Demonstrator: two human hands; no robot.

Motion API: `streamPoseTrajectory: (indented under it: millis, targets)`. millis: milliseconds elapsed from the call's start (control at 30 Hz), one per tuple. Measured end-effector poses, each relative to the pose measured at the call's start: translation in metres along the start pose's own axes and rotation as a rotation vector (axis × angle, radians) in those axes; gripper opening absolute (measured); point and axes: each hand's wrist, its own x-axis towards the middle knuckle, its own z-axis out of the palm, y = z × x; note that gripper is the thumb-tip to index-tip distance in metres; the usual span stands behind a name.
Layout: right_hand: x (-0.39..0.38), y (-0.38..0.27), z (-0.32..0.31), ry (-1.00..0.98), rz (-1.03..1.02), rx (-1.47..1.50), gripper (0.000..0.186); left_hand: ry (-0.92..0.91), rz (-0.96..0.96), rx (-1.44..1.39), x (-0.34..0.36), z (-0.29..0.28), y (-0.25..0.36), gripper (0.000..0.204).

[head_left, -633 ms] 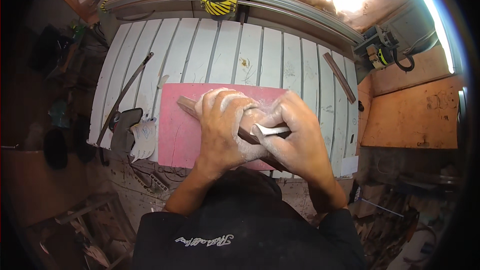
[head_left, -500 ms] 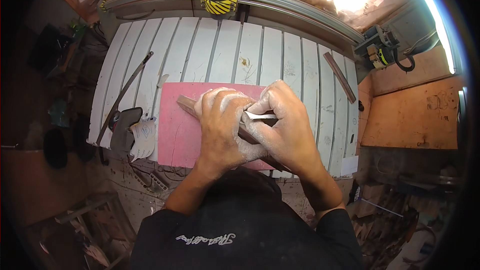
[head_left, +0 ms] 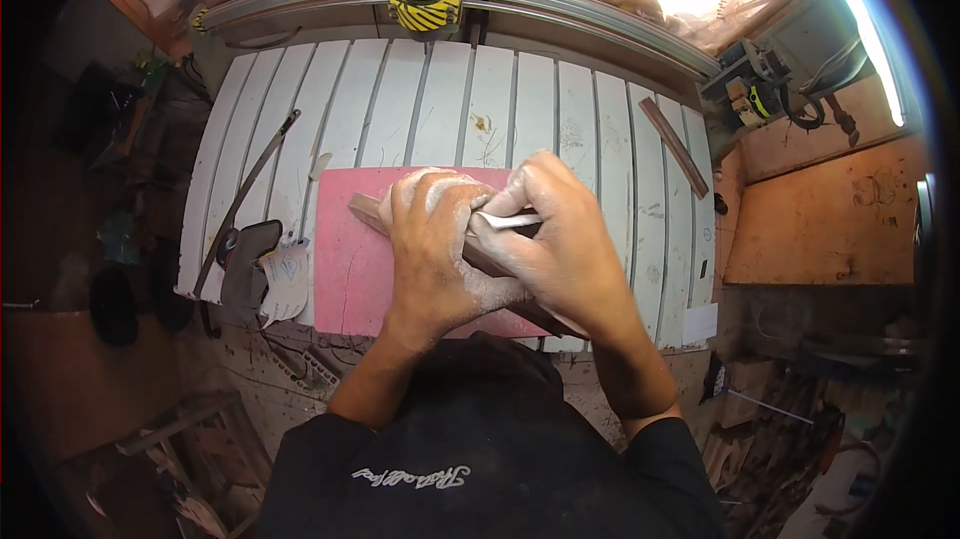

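My left hand (head_left: 428, 254), dusted with white powder, is closed around a brown wooden bar (head_left: 366, 209) that lies slantwise over a pink board (head_left: 345, 279). The bar's far left end sticks out beyond my fingers, and its near end shows below my right hand. Close against the left one, my right hand (head_left: 565, 239) pinches a small white folded strip (head_left: 512, 221) between thumb and fingers, at the bar. Whether the strip is paper or sandpaper I cannot make out. My fingers hide the middle of the bar.
The pink board rests on a white slatted table (head_left: 450, 89). On the left are a long dark metal bar (head_left: 245, 189), a dark grey object (head_left: 245, 264) and a white glove-like piece (head_left: 287, 279). A brown wooden strip (head_left: 673, 147) lies at right. A machine rail (head_left: 560, 4) spans the far side.
The view has shifted slightly. Both hands keep their hold on the bar and the white strip, with my right hand a little farther left.
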Motion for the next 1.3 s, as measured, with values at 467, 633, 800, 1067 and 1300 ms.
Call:
streamPoseTrajectory:
  millis: [467,633,800,1067,1300]
  targets:
    - [0.007,0.006,0.006,0.021,0.032,0.046,0.021,0.003,0.041,0.022,0.005,0.003,0.000,0.071]
    - [0.002,0.009,-0.008,-0.078,0.045,0.029,0.021,0.016,0.079,0.049,0.002,0.003,-0.002,0.076]
    - [-0.003,0.012,-0.022,-0.193,0.096,0.128,0.021,-0.035,0.030,0.038,0.001,-0.004,0.000,0.077]
    - [-0.002,0.011,-0.021,-0.200,0.209,0.199,0.024,-0.027,0.054,0.046,0.005,0.000,-0.002,0.081]
    - [-0.006,0.014,-0.024,-0.197,0.153,0.117,0.022,-0.041,0.056,0.040,0.005,-0.001,-0.002,0.077]
